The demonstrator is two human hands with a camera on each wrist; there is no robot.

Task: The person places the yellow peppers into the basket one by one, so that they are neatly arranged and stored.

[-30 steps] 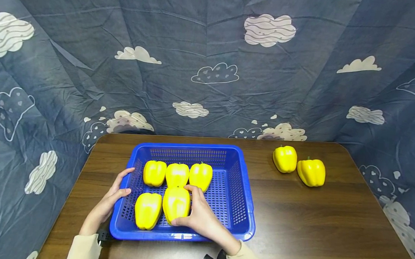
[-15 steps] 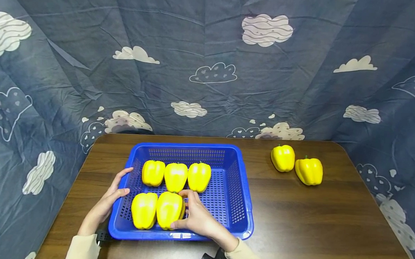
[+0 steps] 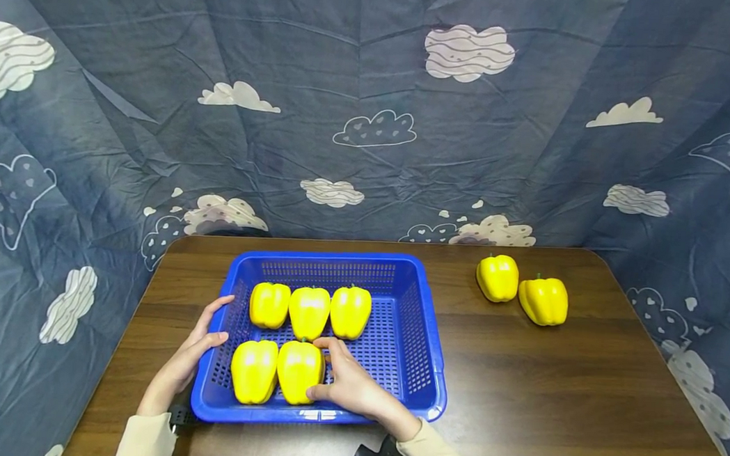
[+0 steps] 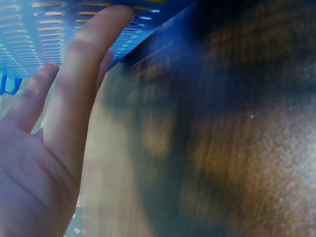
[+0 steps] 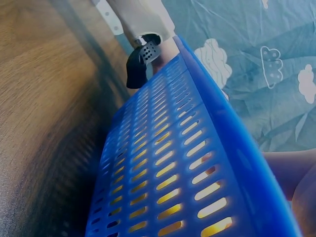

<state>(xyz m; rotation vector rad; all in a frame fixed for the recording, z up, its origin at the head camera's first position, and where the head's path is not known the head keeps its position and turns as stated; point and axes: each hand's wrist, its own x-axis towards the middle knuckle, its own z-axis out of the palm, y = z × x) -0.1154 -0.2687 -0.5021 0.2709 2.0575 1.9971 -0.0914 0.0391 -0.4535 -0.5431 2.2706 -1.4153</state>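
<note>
A blue plastic basket holds several yellow bell peppers. Three of them, one being the pepper in the middle, form a back row. In front lie a left pepper and a right bell pepper, side by side. My right hand reaches over the front rim and holds that right pepper, index finger at its stem end and thumb at its lower right. My left hand rests at the basket's left side, fingers fairly straight, fingertips at the rim. The left wrist view shows its thumb against the slotted wall.
Two more yellow bell peppers, a left one and a right one, lie at the back right of the brown wooden table. Behind the table hangs a blue curtain with cloud prints.
The pepper under my right hand has moved slightly left and forward, away from the back row, then turned a little. My left hand and the basket have stayed put.
</note>
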